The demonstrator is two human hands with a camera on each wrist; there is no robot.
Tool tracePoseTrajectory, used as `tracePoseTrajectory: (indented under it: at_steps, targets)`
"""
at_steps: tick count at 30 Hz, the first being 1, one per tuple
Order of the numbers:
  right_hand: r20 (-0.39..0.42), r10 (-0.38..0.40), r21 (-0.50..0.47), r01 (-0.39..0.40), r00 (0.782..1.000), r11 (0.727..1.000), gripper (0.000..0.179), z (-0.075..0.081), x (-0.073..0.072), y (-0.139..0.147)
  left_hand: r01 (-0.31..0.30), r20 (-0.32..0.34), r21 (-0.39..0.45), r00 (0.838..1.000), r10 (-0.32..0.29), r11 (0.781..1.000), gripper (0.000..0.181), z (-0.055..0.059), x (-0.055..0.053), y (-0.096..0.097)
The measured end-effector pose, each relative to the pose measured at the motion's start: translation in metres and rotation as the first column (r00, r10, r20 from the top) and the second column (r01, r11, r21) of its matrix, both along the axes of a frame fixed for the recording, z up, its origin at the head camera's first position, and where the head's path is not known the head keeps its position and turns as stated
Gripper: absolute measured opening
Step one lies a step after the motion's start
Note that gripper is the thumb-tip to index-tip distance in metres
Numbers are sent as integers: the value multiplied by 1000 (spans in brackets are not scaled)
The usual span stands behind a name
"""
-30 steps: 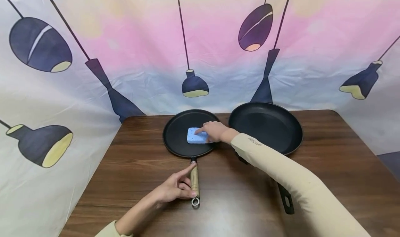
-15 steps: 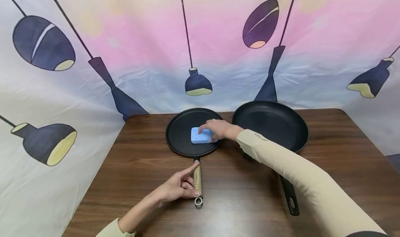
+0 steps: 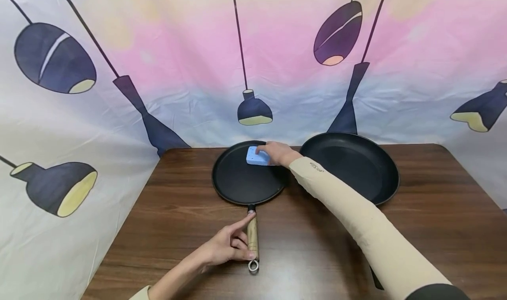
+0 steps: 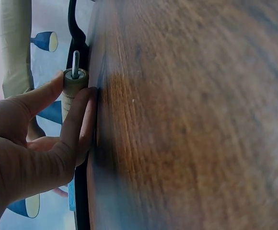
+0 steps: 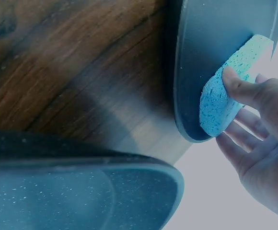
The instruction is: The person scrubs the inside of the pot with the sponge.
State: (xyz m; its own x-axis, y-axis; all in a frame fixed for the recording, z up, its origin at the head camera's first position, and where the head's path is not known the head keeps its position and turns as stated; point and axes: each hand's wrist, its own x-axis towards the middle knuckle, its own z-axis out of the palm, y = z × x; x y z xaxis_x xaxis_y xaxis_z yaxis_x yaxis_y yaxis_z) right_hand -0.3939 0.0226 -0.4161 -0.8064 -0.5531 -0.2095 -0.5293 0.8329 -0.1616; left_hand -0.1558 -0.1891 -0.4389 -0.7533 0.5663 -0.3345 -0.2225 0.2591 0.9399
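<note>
A flat black pan [image 3: 237, 181] lies on the table with its wooden handle [image 3: 252, 238] toward me. My left hand [image 3: 225, 245] pinches that handle between thumb and fingers, close to the metal ring at its end; the left wrist view shows the grip on the wooden handle [image 4: 68, 98] from its end. On the far part of the pan is a light blue sponge [image 3: 257, 156]. My right hand [image 3: 278, 152] holds it from the right side. In the right wrist view, the thumb presses one face of the sponge [image 5: 220, 98], with fingers along the other side.
A larger, deeper black frying pan [image 3: 348, 163] stands right of the flat pan, its handle mostly hidden under my right forearm. Both sit on a dark brown wooden table [image 3: 178, 190]. Behind the table hangs a cloth backdrop [image 3: 198, 71] printed with lamps.
My right hand has slid the sponge from the middle of the flat pan toward its far rim. The left hand keeps its grip on the handle. The head view has shifted slightly.
</note>
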Motion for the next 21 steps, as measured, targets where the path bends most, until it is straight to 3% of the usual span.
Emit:
tracePoseTrajectory:
  at_steps: [8,16,21]
  targets:
    - [101,86,10,-88,991,996,53,12,15,20,-4,1,-11,1000,4,1000,100,2,0,0]
    - [28,167,59,-168,986,984,55,11,51,19,-2,13,10,1000,1,1000,100,2,-1,-3]
    - [5,215,14,-215,977,977,53,7,70,11,11,-4,15,1000,-11,1000,100,1,-1,-1]
